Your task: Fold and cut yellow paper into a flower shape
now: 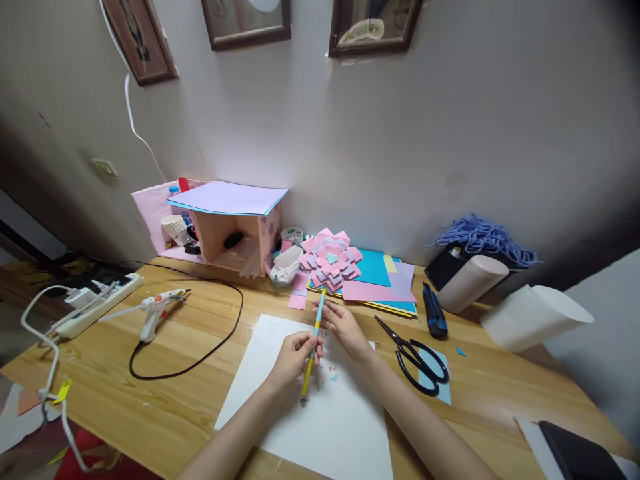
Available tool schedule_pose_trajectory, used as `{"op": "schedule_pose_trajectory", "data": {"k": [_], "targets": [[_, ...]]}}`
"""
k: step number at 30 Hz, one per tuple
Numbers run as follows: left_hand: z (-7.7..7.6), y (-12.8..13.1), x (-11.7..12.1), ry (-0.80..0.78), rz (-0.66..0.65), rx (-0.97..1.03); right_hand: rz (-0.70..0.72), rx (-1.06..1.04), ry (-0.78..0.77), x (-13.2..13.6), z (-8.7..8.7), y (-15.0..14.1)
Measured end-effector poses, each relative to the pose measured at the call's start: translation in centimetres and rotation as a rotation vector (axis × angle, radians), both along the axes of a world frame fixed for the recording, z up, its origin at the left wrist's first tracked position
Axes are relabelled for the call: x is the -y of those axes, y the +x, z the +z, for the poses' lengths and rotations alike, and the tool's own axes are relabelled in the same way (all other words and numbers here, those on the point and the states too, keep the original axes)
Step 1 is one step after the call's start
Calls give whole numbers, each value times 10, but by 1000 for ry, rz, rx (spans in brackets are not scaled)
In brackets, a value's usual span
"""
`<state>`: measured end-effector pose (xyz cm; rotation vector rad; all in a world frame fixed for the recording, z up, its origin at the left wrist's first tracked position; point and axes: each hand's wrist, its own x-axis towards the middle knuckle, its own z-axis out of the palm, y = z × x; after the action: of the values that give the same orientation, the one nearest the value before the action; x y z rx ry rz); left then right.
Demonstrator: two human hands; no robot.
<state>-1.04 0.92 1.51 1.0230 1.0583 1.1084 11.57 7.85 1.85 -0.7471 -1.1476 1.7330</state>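
Note:
My left hand (293,358) is closed in a pinch on the lower part of a yellow and blue pencil (314,337), above a white sheet of paper (320,420) on the wooden table (175,393). The pencil stands tilted, its tip near the sheet and its top pointing toward the wall. My right hand (345,328) grips the pencil's upper part with curled fingers. Small pink and blue paper scraps (333,375) lie on the sheet just below the hands. A pink layered paper flower (331,260) sits beyond the pencil's top.
Black scissors (417,357) and a dark utility knife (434,310) lie to the right. Coloured paper sheets (380,283) are stacked by the wall. A glue gun (157,308) with a black cord and a power strip (95,303) are on the left. Pink cardboard box (235,230) stands behind.

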Motion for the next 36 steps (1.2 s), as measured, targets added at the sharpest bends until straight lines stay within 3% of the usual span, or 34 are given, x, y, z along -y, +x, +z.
{"op": "schedule_pose_trajectory", "data": {"k": [4,10,17,20,25,27,29,32,36], "targets": [[2,1,1,-34,-30,-3,65,-48,-20,-4,-1,-4],[4,2,1,-88,-38,18,48,-30,-6,-7,-3,-3],[10,-1,-1,-39,128,-160,93,214,156,-12,4,11],[10,-6,-1,46,190,-235,42,473,236,-13,3,45],[13,-13,2,264,258,-496,-312,1098,410,1,-9,151],[16,-13,4,341,271,-595,-330,1256,409,14,-16,188],[17,-11,5,392,264,-647,-295,1265,379,30,-21,206],[18,-7,7,408,257,-641,-288,1126,327,49,-23,191],[14,0,10,399,263,-621,-198,733,166,53,-13,121]]}}
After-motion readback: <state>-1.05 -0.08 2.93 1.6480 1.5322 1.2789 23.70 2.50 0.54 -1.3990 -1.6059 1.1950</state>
